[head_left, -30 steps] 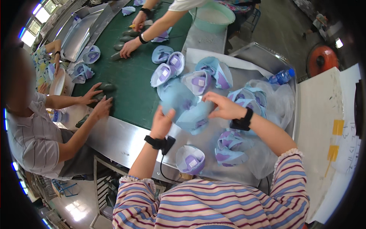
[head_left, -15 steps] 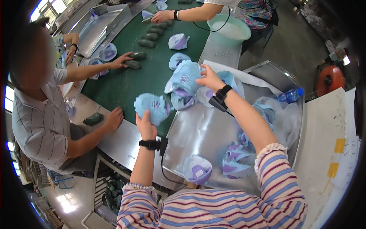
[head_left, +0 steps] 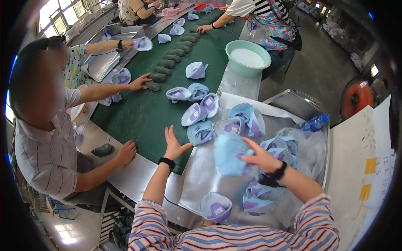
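My right hand [head_left: 266,158] grips a light blue shoe upper [head_left: 231,154], blurred by motion, above the metal tray [head_left: 194,171]. Over the near right edge of the green belt, my left hand [head_left: 176,144] is open and holds nothing, its fingers and thumb spread. Just beyond it, a blue-and-purple shoe upper [head_left: 200,132] lies where belt and tray meet. Two uppers with pale labels, one of them this upper [head_left: 194,115], lie touching behind it. Another upper [head_left: 217,207] stands at the tray's near edge, and more lie on the tray's right side.
On the green conveyor belt [head_left: 134,113] runs a row of dark shoe lasts [head_left: 169,63]. A co-worker's hand [head_left: 140,81] touches lasts from the left; another co-worker's hand [head_left: 204,28] reaches in at the far right. A green basin [head_left: 248,58] and a blue bottle [head_left: 315,123] stand rightward.
My left hand has let go of a blue upper and opened. My right hand has come nearer and lower with an upper. More uppers show on the belt edge; the view has tilted up.
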### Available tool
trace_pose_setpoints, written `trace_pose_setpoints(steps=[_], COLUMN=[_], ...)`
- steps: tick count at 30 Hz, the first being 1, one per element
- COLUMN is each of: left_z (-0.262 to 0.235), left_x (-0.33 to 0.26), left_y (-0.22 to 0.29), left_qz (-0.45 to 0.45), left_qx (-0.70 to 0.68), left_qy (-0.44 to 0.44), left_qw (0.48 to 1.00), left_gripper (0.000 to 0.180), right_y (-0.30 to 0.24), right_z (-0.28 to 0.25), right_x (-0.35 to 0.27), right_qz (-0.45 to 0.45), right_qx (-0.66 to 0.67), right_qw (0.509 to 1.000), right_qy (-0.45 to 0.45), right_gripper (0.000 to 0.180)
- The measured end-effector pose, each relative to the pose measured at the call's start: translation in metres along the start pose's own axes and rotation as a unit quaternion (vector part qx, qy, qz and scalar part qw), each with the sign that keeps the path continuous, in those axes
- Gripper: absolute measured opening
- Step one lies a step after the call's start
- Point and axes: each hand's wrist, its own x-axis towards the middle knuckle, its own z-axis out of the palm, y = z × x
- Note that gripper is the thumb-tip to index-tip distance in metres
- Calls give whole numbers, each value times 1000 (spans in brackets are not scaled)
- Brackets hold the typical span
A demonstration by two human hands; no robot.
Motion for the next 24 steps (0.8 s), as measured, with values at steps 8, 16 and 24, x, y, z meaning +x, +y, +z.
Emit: trace_pose_setpoints(steps=[8,16,24], left_z=[67,103,123], left_x=[75,202,163], left_y=[21,39,48], left_qz=[-8,30,140], left_qx=[145,115,188], left_qy=[-112,71,25], left_qw=[983,990,972], left_gripper=[128,93,47], right_y=[-16,1,1], right_z=[-27,-44,-42], right_x=[-114,-155,-149], right_qz=[37,69,90], right_qx=[-89,-84,-104], right_qw=[990,972,972], right_qy=[100,208,192], right_gripper=[86,96,88])
